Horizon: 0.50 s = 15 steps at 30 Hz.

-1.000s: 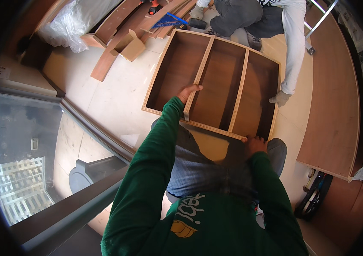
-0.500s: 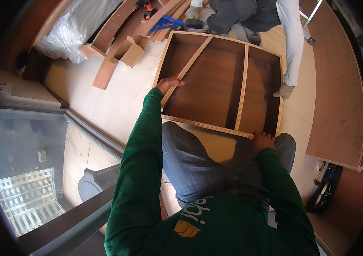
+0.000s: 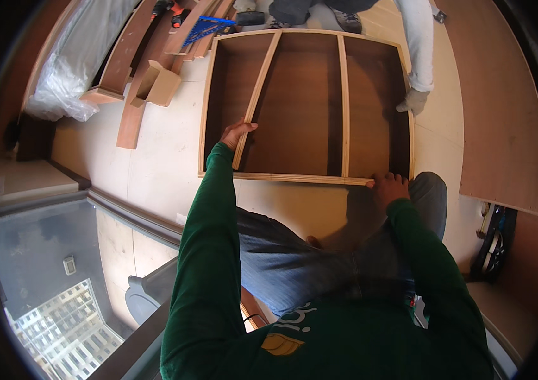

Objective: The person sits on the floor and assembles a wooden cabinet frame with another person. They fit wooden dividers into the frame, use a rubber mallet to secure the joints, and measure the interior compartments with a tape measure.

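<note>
A shallow wooden cabinet carcass (image 3: 294, 178) lies in front of me, its dark brown inside facing up. Two pale-edged divider boards cross it from far side to near side. My left hand (image 3: 237, 133) is closed around the left divider board (image 3: 260, 88), which leans slightly, its lower end by the near side. The right divider board (image 3: 345, 107) stands nearly straight, untouched. At the near right corner my right hand (image 3: 389, 189) grips the carcass edge, fingers over the rim. A co-worker's gloved hand (image 3: 413, 101) rests on the right side of the carcass.
At the far left lie wood planks (image 3: 131, 123), an open cardboard box (image 3: 162, 87), a blue triangular square (image 3: 204, 28) and a cordless drill (image 3: 177, 16). A dark mallet head (image 3: 250, 18) is beside the co-worker. A large panel (image 3: 497, 107) stands right; a glass panel (image 3: 47, 234) is left.
The left divider's lower end has swung right with my left hand, away from the left side, and the board stands straighter. My right hand keeps its corner hold. The whole view has shifted.
</note>
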Tool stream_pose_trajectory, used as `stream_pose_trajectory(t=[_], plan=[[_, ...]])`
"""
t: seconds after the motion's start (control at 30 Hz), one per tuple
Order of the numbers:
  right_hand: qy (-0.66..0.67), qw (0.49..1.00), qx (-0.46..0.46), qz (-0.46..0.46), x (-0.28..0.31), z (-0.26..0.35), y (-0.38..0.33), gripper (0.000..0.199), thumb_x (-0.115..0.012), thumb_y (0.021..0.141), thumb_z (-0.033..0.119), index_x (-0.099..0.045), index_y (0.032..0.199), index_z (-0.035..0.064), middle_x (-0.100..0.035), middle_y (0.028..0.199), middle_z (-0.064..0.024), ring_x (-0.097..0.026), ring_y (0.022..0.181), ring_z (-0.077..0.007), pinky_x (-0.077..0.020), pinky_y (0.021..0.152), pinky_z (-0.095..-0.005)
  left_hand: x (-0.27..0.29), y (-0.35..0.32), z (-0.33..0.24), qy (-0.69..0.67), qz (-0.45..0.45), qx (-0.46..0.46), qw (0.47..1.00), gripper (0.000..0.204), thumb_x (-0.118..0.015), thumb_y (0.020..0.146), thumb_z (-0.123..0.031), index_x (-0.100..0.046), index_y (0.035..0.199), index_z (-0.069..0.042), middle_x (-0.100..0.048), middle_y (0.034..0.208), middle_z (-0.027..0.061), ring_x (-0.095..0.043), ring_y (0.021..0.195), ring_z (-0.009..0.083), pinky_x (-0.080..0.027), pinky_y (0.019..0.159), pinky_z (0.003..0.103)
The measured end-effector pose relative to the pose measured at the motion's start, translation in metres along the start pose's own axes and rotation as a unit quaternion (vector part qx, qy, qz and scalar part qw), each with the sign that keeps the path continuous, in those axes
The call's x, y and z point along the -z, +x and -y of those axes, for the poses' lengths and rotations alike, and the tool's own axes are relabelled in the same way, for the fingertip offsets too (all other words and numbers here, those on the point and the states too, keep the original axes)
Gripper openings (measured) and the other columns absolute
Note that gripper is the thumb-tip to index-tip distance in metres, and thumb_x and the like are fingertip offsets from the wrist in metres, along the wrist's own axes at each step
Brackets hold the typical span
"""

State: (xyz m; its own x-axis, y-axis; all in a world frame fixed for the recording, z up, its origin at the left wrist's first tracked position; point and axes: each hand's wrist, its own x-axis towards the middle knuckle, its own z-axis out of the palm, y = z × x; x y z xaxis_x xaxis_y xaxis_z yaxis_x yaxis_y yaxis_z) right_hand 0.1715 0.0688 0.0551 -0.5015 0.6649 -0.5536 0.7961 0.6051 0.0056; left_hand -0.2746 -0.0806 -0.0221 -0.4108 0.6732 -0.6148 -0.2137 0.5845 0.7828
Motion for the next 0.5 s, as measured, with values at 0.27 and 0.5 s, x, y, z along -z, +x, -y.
stream_pose_trajectory(t=[0.27,0.5], plan=[[-0.017,1.0,-0.013,-0.01,-0.007,-0.008,-0.004,0.035,-0.048,0.1,0.04,-0.06,0.121,0.0155,-0.059,0.117,-0.0186,-0.052,0.116,-0.0378,-0.0325,0.104,-0.0573,-0.064,-0.014,-0.01,0.001,-0.026,-0.042,0.999,0.057,-0.071,0.075,-0.05,-0.069,0.11,-0.005,-0.065,0.098,0.0071,-0.059,0.092,0.0183,-0.045,0.084,0.031],[-0.01,1.0,-0.002,-0.017,-0.007,-0.005,-0.002,0.033,-0.051,0.099,0.036,-0.06,0.122,0.0147,-0.059,0.117,-0.0182,-0.052,0.114,-0.0377,-0.0362,0.101,-0.0556,-0.061,-0.01,0.003,-0.041,-0.058,-0.018,0.997,0.061,-0.075,0.072,-0.042,-0.066,0.122,-0.007,-0.064,0.112,0.0076,-0.057,0.103,0.0188,-0.041,0.093,0.03]])
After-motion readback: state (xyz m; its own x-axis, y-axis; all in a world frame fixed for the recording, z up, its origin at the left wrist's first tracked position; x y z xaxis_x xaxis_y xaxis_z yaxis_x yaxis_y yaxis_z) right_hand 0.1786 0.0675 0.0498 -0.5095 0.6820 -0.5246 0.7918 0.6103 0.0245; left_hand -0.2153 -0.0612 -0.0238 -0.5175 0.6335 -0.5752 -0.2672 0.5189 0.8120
